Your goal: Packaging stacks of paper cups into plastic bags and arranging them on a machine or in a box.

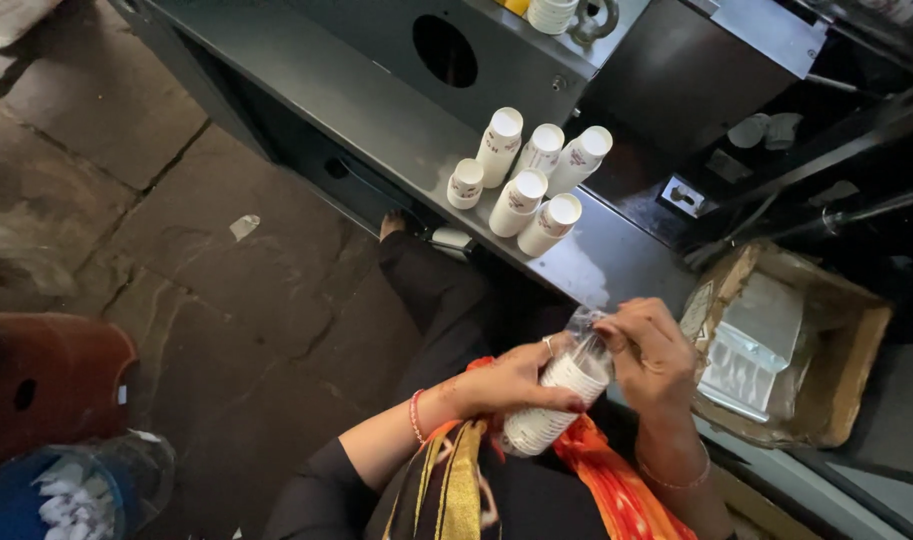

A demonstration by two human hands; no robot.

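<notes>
Here, in the head view, the left hand (516, 382) grips a sleeve of stacked paper cups (556, 400), while the right hand (648, 350) pinches its clear plastic wrap (588, 330) at the top. Beyond the sleeve, 6 cup stacks (526, 178) (all white) stand on the grey counter (376, 110), and a cardboard box (791, 345) sits just right of the sleeve.

A clear plastic sleeve (588, 335) wraps the top of a stack of white paper cups (556, 400) with dark printed bands, held between both hands just off the near edge of the grey counter (396, 130). At the right, beyond the counter's end, sits an open brown cardboard box (846, 370), squarish and tilted, its flaps spread. Inside it lie silvery-white plastic packets (751, 345), glossy and crumpled.
</notes>
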